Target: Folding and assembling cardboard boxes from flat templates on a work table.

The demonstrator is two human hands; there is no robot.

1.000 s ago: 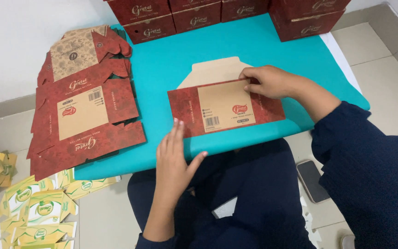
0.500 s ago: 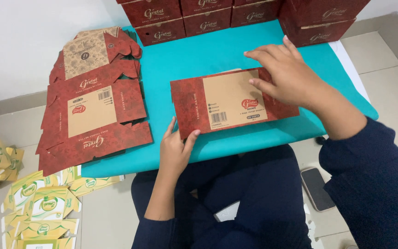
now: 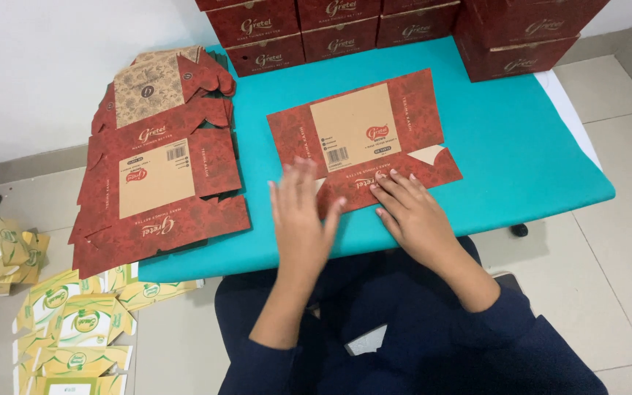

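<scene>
A flat red and tan carton blank [image 3: 363, 139] lies unfolded on the teal table [image 3: 521, 146]. My right hand [image 3: 412, 216] rests palm down on the blank's near flap, fingers spread and pressing it flat. My left hand [image 3: 301, 216] hovers flat at the blank's near left corner, blurred, fingertips at or just over its edge. Neither hand grips anything.
A stack of the same flat red blanks [image 3: 159, 175] lies at the table's left end. Assembled red boxes [image 3: 374, 29] line the far edge. Yellow and green cartons [image 3: 60, 322] litter the floor at left. A white wall stands behind.
The blank was folded shut half a second ago; now it lies opened with a near flap out. My right hand came from its far right edge to the near flap.
</scene>
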